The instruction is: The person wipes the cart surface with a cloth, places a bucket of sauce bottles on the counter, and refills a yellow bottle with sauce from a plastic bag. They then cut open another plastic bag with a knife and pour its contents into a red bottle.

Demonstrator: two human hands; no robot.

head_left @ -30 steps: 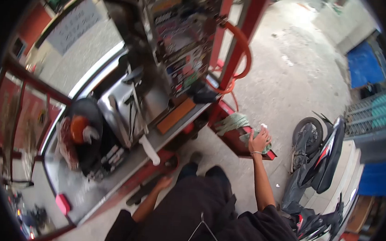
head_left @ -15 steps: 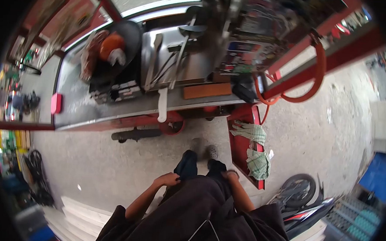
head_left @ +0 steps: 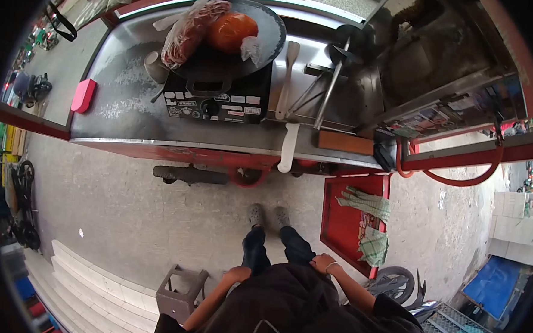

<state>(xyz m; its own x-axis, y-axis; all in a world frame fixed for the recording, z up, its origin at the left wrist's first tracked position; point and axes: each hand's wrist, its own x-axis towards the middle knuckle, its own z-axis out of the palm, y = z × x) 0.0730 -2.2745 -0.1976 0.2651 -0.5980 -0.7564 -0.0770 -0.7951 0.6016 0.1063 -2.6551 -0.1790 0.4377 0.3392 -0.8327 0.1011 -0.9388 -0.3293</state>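
My left hand (head_left: 237, 274) is at my left thigh, against the dark trousers (head_left: 254, 248); its fingertips are hidden by the leg and shirt. On the other thigh my right hand (head_left: 320, 263), with a bracelet at the wrist, has its fingers curled in against the trouser cloth. Neither hand touches anything on the cart. Nearest to the left arm is a brown plastic stool (head_left: 178, 290). Ahead, a white-handled knife (head_left: 288, 147) sticks out over the cart's front edge, beside a brown block (head_left: 345, 141).
On the metal counter (head_left: 118, 119), a stove (head_left: 215, 100) bears a wide pan (head_left: 272, 37) with a bagged orange item (head_left: 233, 32). A wooden spatula (head_left: 287, 77) lies right of it. Below hangs an open red door (head_left: 342, 213) with checked cloths (head_left: 372, 245). White steps (head_left: 100, 284) rise behind left.
My view has swung so that the counter and stove show more fully and sit further right. The stool has come into view. Both hands stay at my thighs, and my feet show more clearly.
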